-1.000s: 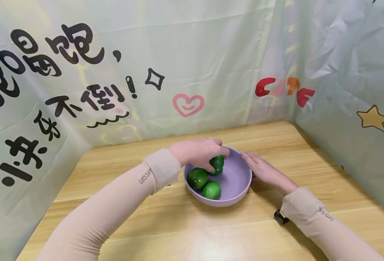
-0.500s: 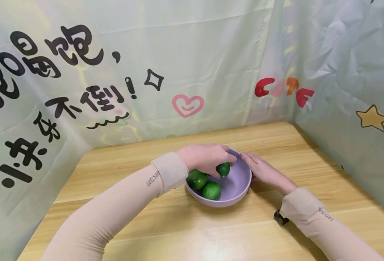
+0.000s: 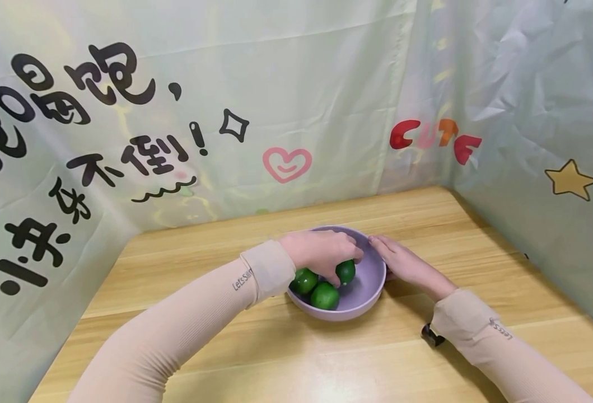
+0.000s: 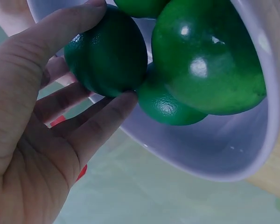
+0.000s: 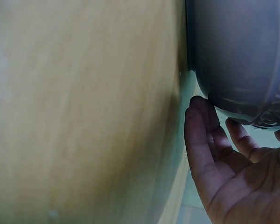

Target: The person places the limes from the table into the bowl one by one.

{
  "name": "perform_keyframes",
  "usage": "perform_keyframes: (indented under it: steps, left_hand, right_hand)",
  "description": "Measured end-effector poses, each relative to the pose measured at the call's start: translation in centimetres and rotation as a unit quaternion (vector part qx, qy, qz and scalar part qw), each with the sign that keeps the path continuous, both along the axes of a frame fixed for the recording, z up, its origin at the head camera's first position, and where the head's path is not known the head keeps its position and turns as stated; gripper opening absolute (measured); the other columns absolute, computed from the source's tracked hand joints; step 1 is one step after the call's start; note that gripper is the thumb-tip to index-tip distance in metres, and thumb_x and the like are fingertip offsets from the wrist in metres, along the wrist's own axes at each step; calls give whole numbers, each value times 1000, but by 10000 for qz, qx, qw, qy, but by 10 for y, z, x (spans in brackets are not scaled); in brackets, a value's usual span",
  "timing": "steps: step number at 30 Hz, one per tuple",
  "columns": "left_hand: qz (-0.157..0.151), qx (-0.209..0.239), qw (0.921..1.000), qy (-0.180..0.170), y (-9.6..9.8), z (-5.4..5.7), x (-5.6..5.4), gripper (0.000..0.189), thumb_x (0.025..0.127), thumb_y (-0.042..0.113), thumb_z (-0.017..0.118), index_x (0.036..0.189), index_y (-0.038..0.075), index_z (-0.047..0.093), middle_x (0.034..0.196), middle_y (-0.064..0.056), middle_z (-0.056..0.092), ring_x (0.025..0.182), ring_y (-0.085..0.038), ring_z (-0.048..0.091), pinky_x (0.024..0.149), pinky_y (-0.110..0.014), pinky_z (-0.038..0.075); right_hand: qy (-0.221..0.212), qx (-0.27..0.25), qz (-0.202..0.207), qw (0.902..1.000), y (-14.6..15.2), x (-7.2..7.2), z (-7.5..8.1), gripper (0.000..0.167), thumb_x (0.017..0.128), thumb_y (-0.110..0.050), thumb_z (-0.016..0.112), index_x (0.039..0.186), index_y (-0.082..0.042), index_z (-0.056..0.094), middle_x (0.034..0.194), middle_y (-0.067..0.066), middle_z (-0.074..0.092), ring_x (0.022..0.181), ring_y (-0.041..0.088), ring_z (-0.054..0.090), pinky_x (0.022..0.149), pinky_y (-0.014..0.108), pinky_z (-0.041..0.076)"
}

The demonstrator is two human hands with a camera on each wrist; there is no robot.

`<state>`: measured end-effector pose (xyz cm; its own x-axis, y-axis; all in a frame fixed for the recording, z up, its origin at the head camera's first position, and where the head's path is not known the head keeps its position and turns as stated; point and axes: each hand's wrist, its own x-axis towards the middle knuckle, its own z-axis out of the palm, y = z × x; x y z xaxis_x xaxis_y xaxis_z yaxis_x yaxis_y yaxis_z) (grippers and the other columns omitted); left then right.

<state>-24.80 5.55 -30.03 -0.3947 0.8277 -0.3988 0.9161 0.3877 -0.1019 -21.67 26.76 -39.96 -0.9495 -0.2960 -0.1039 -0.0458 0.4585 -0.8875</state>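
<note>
A lilac bowl (image 3: 372, 282) stands on the wooden table with several glossy green limes in it. My left hand (image 3: 320, 251) reaches in from the left and holds a dark green lime (image 3: 346, 272) between thumb and fingertips; the left wrist view shows this dark lime (image 4: 114, 56) beside a larger, brighter green fruit (image 4: 203, 60) and a smaller lime (image 4: 170, 105). In the head view a bright lime (image 3: 325, 296) lies near the front wall. On the bowl's right side, my right hand (image 3: 402, 260) holds the rim, its fingers (image 5: 198, 135) against the outer wall.
The wooden table (image 3: 215, 347) runs up to printed fabric curtains (image 3: 326, 84) at the back and sides. A black object (image 3: 432, 335) is at the right wrist, under the sleeve cuff.
My left hand has moved slightly right and toward the front of the bowl, with the dark lime between its fingers. The right hand stays at the rim.
</note>
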Motion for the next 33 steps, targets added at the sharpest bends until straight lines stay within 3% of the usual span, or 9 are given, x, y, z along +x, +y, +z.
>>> perform_keyframes:
  steps: [24, 33]
  left_hand:
    - [131, -171, 9997, -93, 9, -6, -4, 59, 92, 31, 87, 145, 17, 65, 137, 1, 70, 119, -9, 63, 107, -25, 51]
    - [205, -174, 9996, -127, 8, -5, -3, 41, 96, 24, 84, 135, 19, 70, 127, 5, 74, 106, -6, 67, 99, -23, 54]
  right_hand:
    - [-8, -71, 2, 10000, 1, -1, -1, 66, 119, -43, 26, 159, 10, 33, 145, 36, 55, 117, 35, 71, 84, 45, 66]
    - [51, -7, 2, 10000, 0, -1, -1, 65, 119, -42, 27, 158, 10, 34, 145, 37, 54, 114, 34, 72, 82, 44, 66]
